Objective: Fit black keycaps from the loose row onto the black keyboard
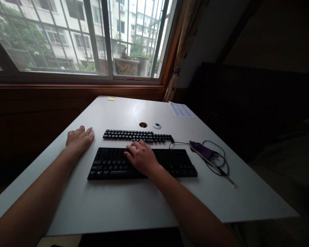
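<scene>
Bare forearms [180, 199], two, crossing the near side. Right hand [141, 156]: above the upper middle of one black keyboard [105, 174], fingers bent, thumb apart; whether anything sits between the fingertips cannot be told. Keyboard: full width, flat at mid-desk; pale-marked keys show at its lower left, while the upper rows are too dark to confirm as capped. Keys [126, 134], black, apparently loose, laid in rows just behind it; a backward nudge of the keyboard or a careless knuckle would likely scatter them and lose their order. Left hand [79, 139]: palm down, left of the rows, fingers loosely spread; a small pale item [92, 132] shows at its fingertips, held or merely touched, unclear. Cable [180, 142], thin, black, looped at right near a purple pouch [203, 151] and a slender stick [206, 160]; a snag there could tug the keyboard askew, should the two be joined, and the stick might roll if brushed. Round hole [143, 125] in the white desk [113, 209], beyond the rows, with a pale disc [157, 126] beside it; a flicked key could drop through. Farther: printed sheet [182, 110], yellow slip [111, 98], barred window [77, 37]. Lighting: dim against bright glass, so dark keys may be misread.
</scene>
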Available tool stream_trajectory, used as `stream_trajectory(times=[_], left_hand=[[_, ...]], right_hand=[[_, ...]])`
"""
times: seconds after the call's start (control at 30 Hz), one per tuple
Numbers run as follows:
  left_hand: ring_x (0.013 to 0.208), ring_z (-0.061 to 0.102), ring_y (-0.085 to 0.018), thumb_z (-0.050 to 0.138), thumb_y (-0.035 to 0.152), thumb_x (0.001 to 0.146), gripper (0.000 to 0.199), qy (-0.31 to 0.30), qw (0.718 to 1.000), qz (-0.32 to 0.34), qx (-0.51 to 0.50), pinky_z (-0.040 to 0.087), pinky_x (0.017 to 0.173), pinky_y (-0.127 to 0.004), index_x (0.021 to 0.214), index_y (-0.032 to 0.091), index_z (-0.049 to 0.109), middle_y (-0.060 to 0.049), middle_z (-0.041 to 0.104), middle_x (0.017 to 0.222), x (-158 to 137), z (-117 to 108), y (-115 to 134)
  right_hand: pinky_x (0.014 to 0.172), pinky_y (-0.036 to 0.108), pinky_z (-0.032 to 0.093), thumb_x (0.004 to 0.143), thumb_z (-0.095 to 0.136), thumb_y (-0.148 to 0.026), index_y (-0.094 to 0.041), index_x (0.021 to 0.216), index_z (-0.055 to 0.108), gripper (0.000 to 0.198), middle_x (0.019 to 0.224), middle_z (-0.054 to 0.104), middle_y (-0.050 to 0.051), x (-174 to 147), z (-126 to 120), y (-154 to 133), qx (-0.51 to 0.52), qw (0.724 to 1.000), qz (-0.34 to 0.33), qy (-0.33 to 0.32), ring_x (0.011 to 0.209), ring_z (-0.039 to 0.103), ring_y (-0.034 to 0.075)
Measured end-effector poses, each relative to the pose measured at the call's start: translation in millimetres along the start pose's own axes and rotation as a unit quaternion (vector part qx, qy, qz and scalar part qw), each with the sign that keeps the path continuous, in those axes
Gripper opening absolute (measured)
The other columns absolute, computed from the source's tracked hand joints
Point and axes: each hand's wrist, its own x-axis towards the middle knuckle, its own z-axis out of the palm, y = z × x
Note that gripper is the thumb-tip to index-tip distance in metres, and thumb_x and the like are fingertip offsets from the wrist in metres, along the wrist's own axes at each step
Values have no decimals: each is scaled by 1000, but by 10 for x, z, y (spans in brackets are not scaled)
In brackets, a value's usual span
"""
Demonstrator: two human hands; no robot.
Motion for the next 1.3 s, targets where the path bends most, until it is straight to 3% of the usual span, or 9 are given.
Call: stream_trajectory(times=[0.17, 0.33, 0.63, 1.3], left_hand=[[125, 60, -42, 24, 46, 105, 67, -14, 1000, 15, -2, 41, 102, -56, 163, 20, 45, -25, 57, 147, 51, 37, -22], [125, 61, -40, 24, 43, 105, 66, -15, 999, 14, 29, 41, 102, -54, 167, 24, 38, -24, 56, 150, 48, 30, 8], [125, 60, -39, 23, 41, 107, 64, -8, 999, 17, 36, 40, 103, -54, 168, 25, 36, -24, 56, 150, 35, 31, 27], [127, 58, -40, 22, 44, 106, 65, -11, 1000, 13, 17, 45, 99, -54, 164, 25, 44, -23, 55, 149, 37, 69, 10]], right_hand=[[112, 43, 42, 109, 51, -33, -20, 128, 68, 29, 133, 70, 10, 62, 115, 213, 52, 995, 58, 54, 133, 47, 29], [119, 47, 38, 105, 51, -21, -24, 129, 62, 27, 137, 67, 8, 86, 282, 296, 95, 991, 64, 73, 146, 39, 29], [123, 55, 32, 105, 52, -23, -23, 133, 60, 29, 142, 65, 9, 74, 355, 298, 84, 993, 60, 60, 149, 37, 34], [124, 56, 31, 103, 55, -21, -27, 138, 57, 36, 146, 63, 9, 74, 363, 312, 110, 991, 49, 55, 153, 36, 32]])
